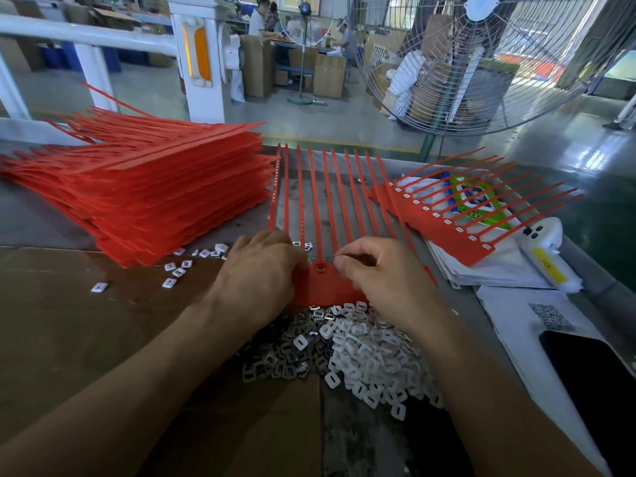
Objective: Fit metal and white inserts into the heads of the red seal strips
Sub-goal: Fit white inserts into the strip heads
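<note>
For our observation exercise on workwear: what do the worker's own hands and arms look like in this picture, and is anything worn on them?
Both arms are bare from the bottom edge of the picture to the wrist; no sleeve shows. The left hand and the right hand wear no gloves. No ring, watch, bracelet or tape can be seen on either. The right thumb's nail looks short and plain.

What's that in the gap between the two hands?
In the head view, between the left hand and right hand lies the red seal strip's head band, with one socket holding an insert. The strip's tails fan away behind.
</note>
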A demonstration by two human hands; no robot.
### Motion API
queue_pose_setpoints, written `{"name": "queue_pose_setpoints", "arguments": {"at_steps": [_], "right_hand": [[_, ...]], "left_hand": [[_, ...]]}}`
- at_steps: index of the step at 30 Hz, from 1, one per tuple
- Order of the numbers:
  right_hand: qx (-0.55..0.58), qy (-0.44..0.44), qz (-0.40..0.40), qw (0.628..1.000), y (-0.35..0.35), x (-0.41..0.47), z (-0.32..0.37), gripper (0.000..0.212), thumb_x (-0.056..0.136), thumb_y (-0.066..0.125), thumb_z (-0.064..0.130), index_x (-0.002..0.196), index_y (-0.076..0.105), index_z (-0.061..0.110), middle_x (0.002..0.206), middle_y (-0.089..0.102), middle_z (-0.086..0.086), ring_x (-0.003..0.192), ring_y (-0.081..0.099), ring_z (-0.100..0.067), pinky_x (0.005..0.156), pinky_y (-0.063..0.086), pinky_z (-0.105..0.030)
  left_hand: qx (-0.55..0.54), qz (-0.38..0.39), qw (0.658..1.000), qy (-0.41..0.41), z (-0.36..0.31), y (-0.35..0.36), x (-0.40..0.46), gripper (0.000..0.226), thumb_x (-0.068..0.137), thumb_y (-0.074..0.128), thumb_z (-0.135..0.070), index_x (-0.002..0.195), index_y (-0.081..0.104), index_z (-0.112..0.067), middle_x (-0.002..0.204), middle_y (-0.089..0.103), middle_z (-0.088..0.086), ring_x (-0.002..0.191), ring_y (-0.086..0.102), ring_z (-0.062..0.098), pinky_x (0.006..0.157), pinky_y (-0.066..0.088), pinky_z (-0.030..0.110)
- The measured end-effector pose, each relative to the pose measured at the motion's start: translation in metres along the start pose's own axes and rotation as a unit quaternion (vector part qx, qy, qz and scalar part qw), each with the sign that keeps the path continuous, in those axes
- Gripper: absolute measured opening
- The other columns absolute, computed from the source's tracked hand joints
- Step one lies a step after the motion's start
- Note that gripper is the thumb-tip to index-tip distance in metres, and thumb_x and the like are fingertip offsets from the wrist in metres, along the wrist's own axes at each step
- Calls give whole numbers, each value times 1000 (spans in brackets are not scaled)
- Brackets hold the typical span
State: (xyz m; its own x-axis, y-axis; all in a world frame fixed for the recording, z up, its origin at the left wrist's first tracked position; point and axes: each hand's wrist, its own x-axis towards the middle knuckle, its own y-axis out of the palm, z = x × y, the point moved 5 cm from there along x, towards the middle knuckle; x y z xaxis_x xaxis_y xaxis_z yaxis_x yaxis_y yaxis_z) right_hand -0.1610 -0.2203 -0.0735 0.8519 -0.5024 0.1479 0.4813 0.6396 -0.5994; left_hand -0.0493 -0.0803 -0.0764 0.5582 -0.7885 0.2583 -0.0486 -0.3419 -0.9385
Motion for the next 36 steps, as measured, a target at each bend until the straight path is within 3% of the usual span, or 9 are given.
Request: {"name": "queue_pose_setpoints", "arguments": {"at_steps": [7, 11, 15, 29, 33, 36], "right_hand": [[-63, -18, 82, 994, -15, -1, -5, 5, 91, 77, 29, 87, 79, 32, 87, 73, 21, 83, 67, 3, 75, 50, -23], [-98, -33, 152, 983, -12, -4, -4, 4, 90, 78, 26, 89, 79, 30, 84, 74, 18, 80, 68, 3, 70, 47, -15], [-108, -48, 187, 975, -3, -6, 2, 3, 87, 81, 30, 87, 78, 30, 81, 74, 17, 76, 68, 2, 68, 49, -16], [-104, -33, 187, 976, 3, -9, 3, 14, 85, 83, 31, 80, 71, 26, 70, 70, 17, 58, 60, 3, 51, 41, -11], [-45, -38, 123, 991, 0, -7, 4, 9, 89, 79, 30, 86, 71, 29, 80, 72, 12, 70, 65, 0, 62, 46, -15], [1, -38, 57, 998, 2, -2, 0, 8, 92, 76, 24, 92, 74, 32, 86, 73, 16, 80, 67, 1, 68, 47, -10]], "left_hand": [[-37, -1, 999, 2, 4, 1, -7, 36, 100, 47, -18, 124, 65, -37, 126, 54, -11, 125, 44, 14, 108, 31, 35], [-40, -8, 999, 11, 6, 0, -10, 35, 101, 50, -19, 126, 64, -38, 125, 56, -12, 124, 46, 13, 105, 29, 33], [-31, -21, 999, 20, 6, -2, -10, 33, 101, 49, -21, 124, 66, -37, 123, 60, -11, 120, 51, 14, 100, 32, 34], [-40, -29, 998, 25, 7, -4, -11, 27, 102, 51, -29, 121, 69, -35, 120, 62, -12, 117, 54, 14, 102, 37, 35], [-41, -31, 998, 29, 7, -4, -12, 26, 101, 52, -30, 120, 69, -35, 118, 62, -12, 115, 54, 13, 102, 37, 35], [-45, -29, 998, 29, 6, -5, -12, 26, 100, 53, -30, 119, 69, -34, 118, 62, -11, 115, 54, 13, 103, 38, 36]]}}
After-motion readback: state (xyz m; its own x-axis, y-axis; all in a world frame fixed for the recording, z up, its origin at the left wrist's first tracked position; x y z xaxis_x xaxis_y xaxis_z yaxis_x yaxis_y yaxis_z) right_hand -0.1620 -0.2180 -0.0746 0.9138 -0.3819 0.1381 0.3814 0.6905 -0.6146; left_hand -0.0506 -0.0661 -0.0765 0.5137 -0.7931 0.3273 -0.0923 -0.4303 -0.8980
